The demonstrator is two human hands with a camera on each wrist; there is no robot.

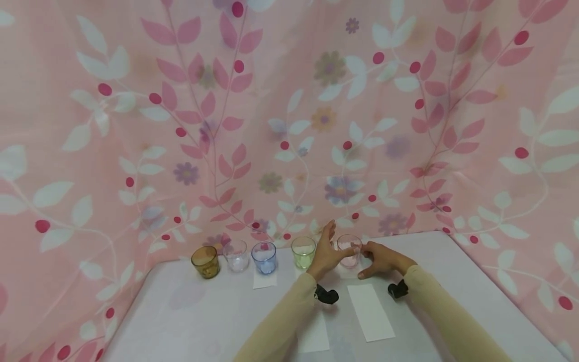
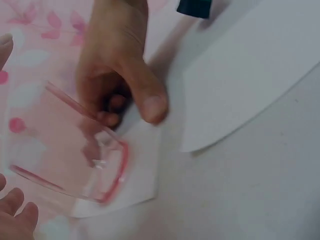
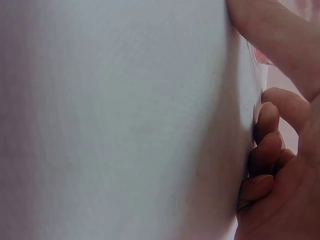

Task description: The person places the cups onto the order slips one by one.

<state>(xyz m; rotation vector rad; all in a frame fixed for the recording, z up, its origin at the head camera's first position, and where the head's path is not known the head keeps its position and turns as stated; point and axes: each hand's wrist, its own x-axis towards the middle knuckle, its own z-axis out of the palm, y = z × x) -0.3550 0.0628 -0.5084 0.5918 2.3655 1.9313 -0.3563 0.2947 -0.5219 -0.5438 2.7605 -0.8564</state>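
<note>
A clear pink-tinted glass stands on a small white paper at the right end of a row of glasses. My left hand is at its left side, fingers stretched and spread, with the thumb overlapping the glass in the head view. In the left wrist view, a gap shows between those fingertips and the glass. On the other side my right hand rests low at the table, fingers loosely curled close to the glass. Its thumb lies apart from them, tip at the paper's edge.
Further left stand a green glass, a blue glass, a clear glass and an amber glass. White paper strips lie on the white-covered table. A floral curtain hangs behind.
</note>
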